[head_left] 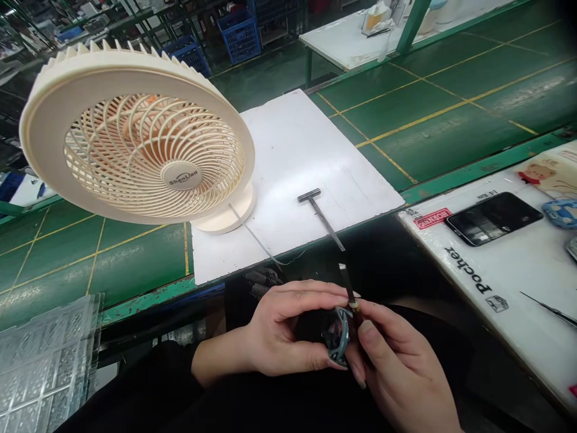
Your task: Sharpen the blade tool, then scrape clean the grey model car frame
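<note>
Low in the middle of the head view, my left hand (288, 331) is closed around a small round grey-blue part (338, 337), fingers curled over its top and thumb under it. My right hand (396, 367) pinches a thin dark tool with a brass collar (349, 288) that stands upright against the part. Both hands sit below the table's front edge, over my dark lap. A cream table fan (135, 138) stands tilted on the white board (306, 156) ahead, its thin wire (256, 237) trailing toward me. A metal T-handle tool (322, 216) lies on the board's front right.
The green conveyor belt (428, 102) with yellow lines runs behind the board. A white side table at right carries a black phone (493, 218), stickers and a thin dark probe (550, 310). A clear plastic tray (45, 361) sits at lower left. Blue crates (241, 33) stand far back.
</note>
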